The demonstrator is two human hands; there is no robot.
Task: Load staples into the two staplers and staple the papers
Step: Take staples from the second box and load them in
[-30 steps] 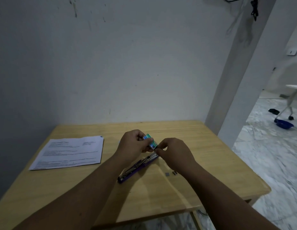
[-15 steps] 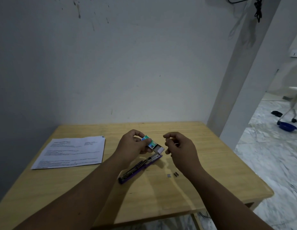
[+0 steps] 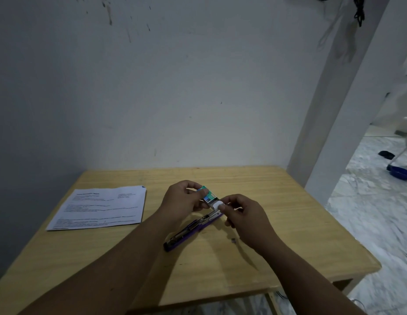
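Note:
My left hand [image 3: 184,200] holds a small green-and-blue staple box [image 3: 208,197] above the middle of the wooden table [image 3: 277,235]. My right hand [image 3: 245,214] pinches the white inner tray end [image 3: 218,205] of that box with thumb and forefinger. Just below both hands a purple stapler [image 3: 193,228] lies flat on the table, opened out with its metal channel showing. A stack of printed papers [image 3: 100,210] lies at the left of the table. I see only one stapler.
A few small loose staple pieces [image 3: 234,240] lie on the table by my right wrist. The table stands against a white wall; its right edge borders a doorway onto a marble floor [image 3: 375,212].
My right hand, which had pulled away from the box half a second ago, has come back and now grips the white tray end. My left hand has kept hold of the box.

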